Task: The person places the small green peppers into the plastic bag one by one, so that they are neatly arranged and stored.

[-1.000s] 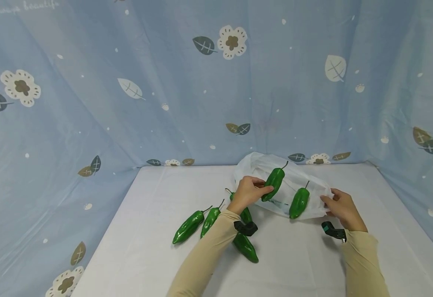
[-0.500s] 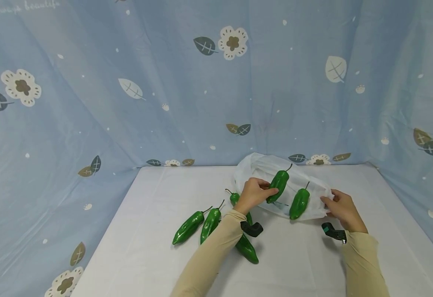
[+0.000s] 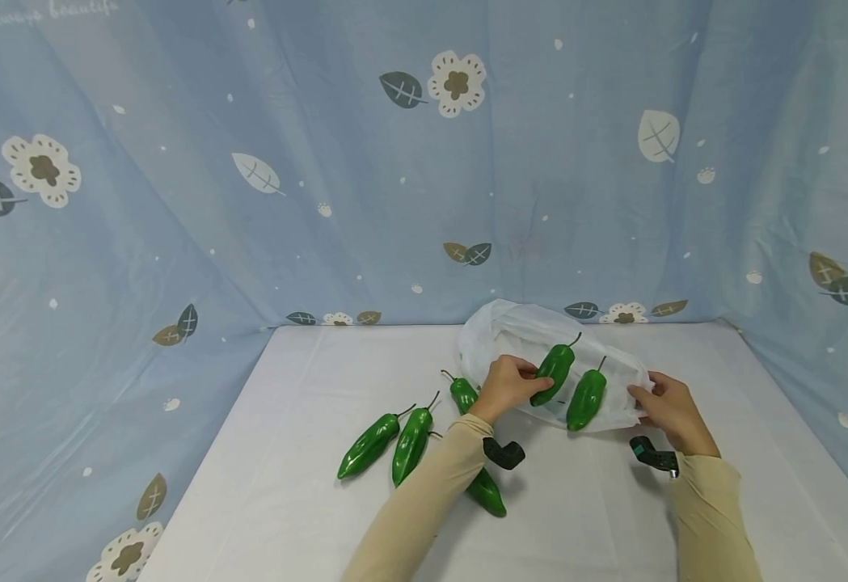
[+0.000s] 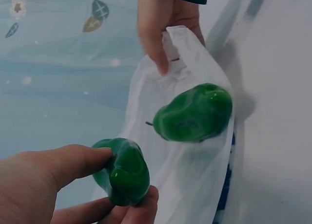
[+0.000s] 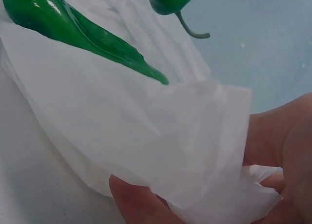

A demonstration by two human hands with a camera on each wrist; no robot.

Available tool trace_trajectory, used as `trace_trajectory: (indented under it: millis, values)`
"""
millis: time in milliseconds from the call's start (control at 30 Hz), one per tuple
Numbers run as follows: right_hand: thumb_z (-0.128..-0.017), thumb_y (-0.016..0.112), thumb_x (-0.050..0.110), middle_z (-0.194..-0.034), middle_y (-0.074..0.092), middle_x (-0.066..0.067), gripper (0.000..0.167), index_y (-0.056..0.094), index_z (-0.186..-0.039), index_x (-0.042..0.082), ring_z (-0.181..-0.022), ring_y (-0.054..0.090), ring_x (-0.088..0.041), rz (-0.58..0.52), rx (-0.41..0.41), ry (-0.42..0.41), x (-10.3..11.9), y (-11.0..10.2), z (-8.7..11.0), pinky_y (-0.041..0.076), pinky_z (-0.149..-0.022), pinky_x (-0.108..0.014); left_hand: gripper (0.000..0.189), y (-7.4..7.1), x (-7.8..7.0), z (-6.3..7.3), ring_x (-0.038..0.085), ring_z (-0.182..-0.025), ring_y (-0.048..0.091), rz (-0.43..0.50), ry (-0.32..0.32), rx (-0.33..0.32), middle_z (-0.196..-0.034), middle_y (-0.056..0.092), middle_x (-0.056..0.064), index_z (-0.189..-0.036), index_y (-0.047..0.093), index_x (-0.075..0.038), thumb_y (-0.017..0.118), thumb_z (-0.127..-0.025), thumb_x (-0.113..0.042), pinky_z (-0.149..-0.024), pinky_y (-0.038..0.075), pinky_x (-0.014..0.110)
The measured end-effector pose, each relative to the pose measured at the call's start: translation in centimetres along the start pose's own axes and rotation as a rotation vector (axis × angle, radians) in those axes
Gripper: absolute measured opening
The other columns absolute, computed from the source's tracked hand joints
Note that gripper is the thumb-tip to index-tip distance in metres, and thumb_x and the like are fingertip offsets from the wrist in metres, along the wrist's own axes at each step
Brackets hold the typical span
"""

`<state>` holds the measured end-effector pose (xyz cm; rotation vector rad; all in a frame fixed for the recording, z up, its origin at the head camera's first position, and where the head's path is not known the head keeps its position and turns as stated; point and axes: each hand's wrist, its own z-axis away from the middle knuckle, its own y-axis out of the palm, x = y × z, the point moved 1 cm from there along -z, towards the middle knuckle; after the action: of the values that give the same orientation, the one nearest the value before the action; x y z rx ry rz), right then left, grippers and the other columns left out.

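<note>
In the head view my left hand (image 3: 511, 386) pinches a glossy green chili pepper (image 3: 554, 373) between thumb and fingers, stem pointing up and to the right. The left wrist view shows this pepper (image 4: 127, 177) end-on, thumb on top and fingers beneath. A thin white plastic bag (image 3: 483, 330) lies behind and below it. Another green pepper (image 3: 587, 399) rests at the bag's mouth, just right of the held one. My right hand (image 3: 674, 408) grips the bag's right edge; in the right wrist view the crumpled plastic (image 5: 209, 136) covers part of the fingers.
Several more green peppers, such as one at the left (image 3: 369, 446), lie on the white table (image 3: 293, 517). My left forearm partly covers some of them. A blue patterned curtain (image 3: 365, 210) hangs behind the table and along its sides.
My left hand has moved right and slightly toward me with the pepper, bringing it closer to the one on the bag. The right hand and bag have stayed nearly still.
</note>
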<state>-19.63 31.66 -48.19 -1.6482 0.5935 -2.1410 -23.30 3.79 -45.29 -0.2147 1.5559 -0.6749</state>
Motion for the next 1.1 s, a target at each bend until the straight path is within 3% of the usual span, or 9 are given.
trace_trajectory:
  millis: [467, 767, 1100]
  values:
    - [-0.109, 0.046, 0.027, -0.125, 0.055, -0.032, 0.062, 0.032, -0.152, -0.015, -0.103, 0.065, -0.032, -0.007, 0.002, 0.008, 0.2, 0.1, 0.2, 0.064, -0.075, -0.036, 0.036, 1.1, 0.3, -0.3, 0.013, -0.088, 0.072, -0.044, -0.011, -0.019, -0.108, 0.079, 0.007, -0.114, 0.079, -0.006, 0.082, -0.089, -0.032, -0.070, 0.055, 0.022]
    - [-0.108, 0.047, 0.027, -0.125, 0.056, -0.031, 0.062, 0.033, -0.153, -0.014, -0.099, 0.065, -0.027, -0.013, -0.005, 0.016, 0.3, 0.2, 0.1, 0.063, -0.073, -0.034, 0.036, 1.4, 0.6, -0.5, 0.014, -0.086, 0.071, -0.056, -0.014, -0.010, -0.108, 0.078, 0.009, -0.113, 0.079, -0.004, 0.082, -0.089, -0.032, -0.070, 0.056, 0.023]
    - [-0.108, 0.047, 0.027, -0.122, 0.056, -0.030, 0.061, 0.034, -0.152, -0.014, -0.100, 0.064, -0.029, -0.010, -0.008, 0.009, 0.2, 0.1, 0.1, 0.063, -0.074, -0.035, 0.034, 1.8, 0.6, -0.6, 0.007, -0.074, 0.067, -0.067, -0.005, -0.001, -0.102, 0.079, 0.010, -0.110, 0.080, -0.004, 0.083, -0.088, -0.030, -0.063, 0.052, 0.020]
